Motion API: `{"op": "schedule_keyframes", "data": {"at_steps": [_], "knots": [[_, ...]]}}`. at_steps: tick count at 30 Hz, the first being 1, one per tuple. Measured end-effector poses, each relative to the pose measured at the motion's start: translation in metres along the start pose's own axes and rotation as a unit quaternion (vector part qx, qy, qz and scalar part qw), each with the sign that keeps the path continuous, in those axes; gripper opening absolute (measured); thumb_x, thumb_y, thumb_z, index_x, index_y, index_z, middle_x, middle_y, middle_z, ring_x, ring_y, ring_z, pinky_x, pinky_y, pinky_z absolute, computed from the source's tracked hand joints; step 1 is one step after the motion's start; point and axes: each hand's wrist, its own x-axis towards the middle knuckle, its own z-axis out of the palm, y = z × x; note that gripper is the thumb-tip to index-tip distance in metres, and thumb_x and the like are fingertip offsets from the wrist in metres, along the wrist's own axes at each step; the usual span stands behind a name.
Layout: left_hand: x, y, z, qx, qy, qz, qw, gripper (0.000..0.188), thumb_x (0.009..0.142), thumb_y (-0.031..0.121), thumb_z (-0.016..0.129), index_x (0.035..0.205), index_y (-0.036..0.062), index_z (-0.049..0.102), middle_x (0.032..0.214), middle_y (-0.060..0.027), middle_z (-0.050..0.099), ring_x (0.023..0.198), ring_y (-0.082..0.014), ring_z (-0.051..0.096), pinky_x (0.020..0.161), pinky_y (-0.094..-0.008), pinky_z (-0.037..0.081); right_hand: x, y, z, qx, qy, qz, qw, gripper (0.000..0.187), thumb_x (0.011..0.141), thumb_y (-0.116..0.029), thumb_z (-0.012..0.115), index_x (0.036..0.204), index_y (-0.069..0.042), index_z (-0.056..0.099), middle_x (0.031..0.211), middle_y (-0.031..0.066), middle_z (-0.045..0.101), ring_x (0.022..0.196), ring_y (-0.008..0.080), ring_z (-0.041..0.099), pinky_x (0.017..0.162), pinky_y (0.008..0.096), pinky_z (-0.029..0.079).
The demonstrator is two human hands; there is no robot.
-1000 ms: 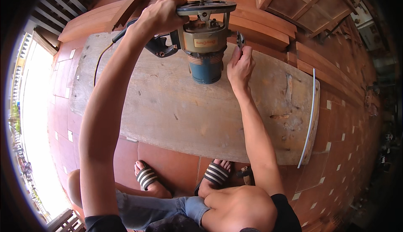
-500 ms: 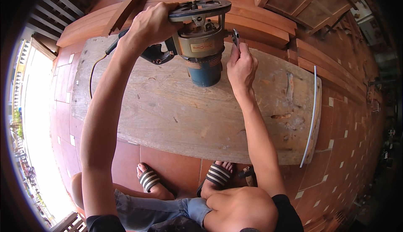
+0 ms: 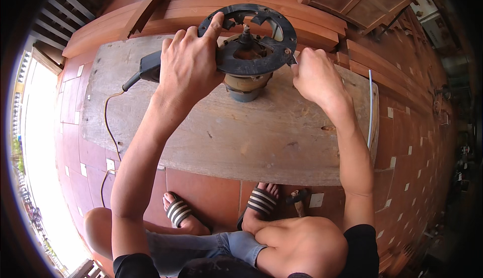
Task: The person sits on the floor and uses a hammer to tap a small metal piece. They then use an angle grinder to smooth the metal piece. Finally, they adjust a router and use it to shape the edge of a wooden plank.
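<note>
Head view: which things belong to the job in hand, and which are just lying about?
In use:
- router, gripped by the left hand
- small tool, mostly hidden by the right hand
- wooden board, under the router

Apparently just lying about:
- hammer
- pale strip
- stacked timber

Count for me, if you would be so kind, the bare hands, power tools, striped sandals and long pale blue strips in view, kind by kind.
Bare hands: 2
Power tool: 1
Striped sandals: 2
Long pale blue strip: 1
Total: 6
</note>
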Motion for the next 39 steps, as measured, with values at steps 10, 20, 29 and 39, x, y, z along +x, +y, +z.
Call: {"op": "schedule_keyframes", "data": {"at_steps": [10,20,29,39], "knots": [[0.073,-0.049,0.015,-0.054,-0.116,-0.006,0.992,0.059,0.09,0.023,0.076,0.148,0.0148,0.066,0.111,-0.022,0.079,0.1,-0.039,0.077,0.088,-0.0474,0.061,-0.001,0.048,0.103,0.352,0.139,0.056,0.924,0.034,0.102,-0.025,0.065,0.085,0.005,0.067,0.06,0.0137,0.049,0.053,0.0235,0.046,0.055,0.0395,0.038],[0.101,-0.101,0.052,-0.199,-0.152,0.003,0.968,0.045,0.095,0.017,0.076,0.14,0.0133,0.072,0.116,-0.0174,0.08,0.099,-0.0279,0.079,0.092,-0.0426,0.063,0.047,0.067,0.161,0.534,0.125,-0.049,0.835,0.046,0.114,-0.039,0.059,0.141,-0.004,0.069,0.078,-0.0078,0.04,0.07,0.0055,0.037,0.061,0.025,0.031],[0.097,-0.118,0.062,-0.233,-0.167,0.018,0.958,0.048,0.097,0.009,0.071,0.145,0.0055,0.067,0.129,-0.0221,0.075,0.108,-0.0322,0.078,0.103,-0.0418,0.063,0.079,0.059,0.17,0.516,0.156,-0.092,0.837,0.041,0.114,-0.036,0.058,0.137,-0.004,0.07,0.076,-0.0042,0.045,0.072,0.0082,0.041,0.064,0.0269,0.036],[0.083,-0.11,0.055,-0.219,-0.113,0.03,0.969,0.054,0.092,0.006,0.073,0.146,0.0073,0.068,0.126,-0.0222,0.076,0.108,-0.0315,0.079,0.103,-0.043,0.061,0.066,0.037,0.183,0.499,0.187,-0.044,0.845,0.052,0.117,-0.048,0.045,0.101,-0.003,0.068,0.072,-0.0036,0.049,0.067,0.0086,0.046,0.06,0.0291,0.037]]}}
